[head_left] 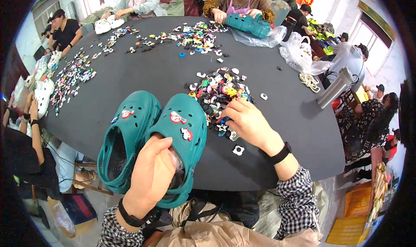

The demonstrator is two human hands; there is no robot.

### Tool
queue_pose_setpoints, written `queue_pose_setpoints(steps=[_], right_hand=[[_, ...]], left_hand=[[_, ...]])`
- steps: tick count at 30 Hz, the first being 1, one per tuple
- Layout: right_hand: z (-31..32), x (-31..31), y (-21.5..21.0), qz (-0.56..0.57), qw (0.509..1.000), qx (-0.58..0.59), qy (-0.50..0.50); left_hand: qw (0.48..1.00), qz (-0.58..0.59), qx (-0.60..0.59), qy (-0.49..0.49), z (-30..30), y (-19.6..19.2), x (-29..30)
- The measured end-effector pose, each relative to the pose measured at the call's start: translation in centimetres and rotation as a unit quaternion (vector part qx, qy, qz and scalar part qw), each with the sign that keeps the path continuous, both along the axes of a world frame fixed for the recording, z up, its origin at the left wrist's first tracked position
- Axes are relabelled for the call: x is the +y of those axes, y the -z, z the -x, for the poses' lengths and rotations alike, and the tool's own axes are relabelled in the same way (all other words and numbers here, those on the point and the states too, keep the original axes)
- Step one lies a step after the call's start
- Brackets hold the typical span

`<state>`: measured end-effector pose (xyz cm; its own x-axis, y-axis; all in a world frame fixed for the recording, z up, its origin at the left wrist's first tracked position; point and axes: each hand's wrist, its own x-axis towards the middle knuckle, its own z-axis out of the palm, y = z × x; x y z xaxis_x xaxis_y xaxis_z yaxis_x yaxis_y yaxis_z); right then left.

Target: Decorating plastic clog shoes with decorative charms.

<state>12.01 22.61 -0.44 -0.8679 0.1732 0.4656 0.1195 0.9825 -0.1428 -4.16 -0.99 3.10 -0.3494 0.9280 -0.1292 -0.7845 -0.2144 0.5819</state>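
Observation:
My left hand [151, 173] grips a teal-green clog [189, 117] at its opening, the thumb on the upper and the other fingers inside it. Two charms, a red-and-white bat-and-ball one [177, 117] and a small red-and-white one [186, 134], sit on that clog's top. Close against it on the left is a matching clog [141, 102], which carries a similar bat-and-ball charm and a blue one. My right hand [250, 122] is at the near right side of a heap of mixed shoe charms [220, 84]. Its fingers are curled in, and whatever is between their tips is hidden.
The dark oval table [151, 69] holds more charm heaps [197, 35] at the far side and left. Across it, a person handles teal clogs [248, 25]. A steel flask [336, 89], cord [309, 81] and plastic bag [299, 54] stand right. White clogs [43, 95] lie left, near other people.

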Motion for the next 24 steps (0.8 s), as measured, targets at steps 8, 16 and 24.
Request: queue_pose_setpoints(steps=[8,16,24], right_hand=[[-0.1,0.0,-0.1,0.058,0.997,-0.027,0.049],[-1.2,0.3,-0.9,0.133,0.989,0.033,0.054],[-1.5,0.0,-2.3,0.565,0.820,0.085,-0.012]], left_hand=[[0.999,0.039,0.036,-0.004,0.7,0.3,0.5],[0.987,0.106,0.077,-0.097,-0.8,1.2,-0.2],[0.985,0.057,0.090,-0.132,-3.1,1.2,-2.6]])
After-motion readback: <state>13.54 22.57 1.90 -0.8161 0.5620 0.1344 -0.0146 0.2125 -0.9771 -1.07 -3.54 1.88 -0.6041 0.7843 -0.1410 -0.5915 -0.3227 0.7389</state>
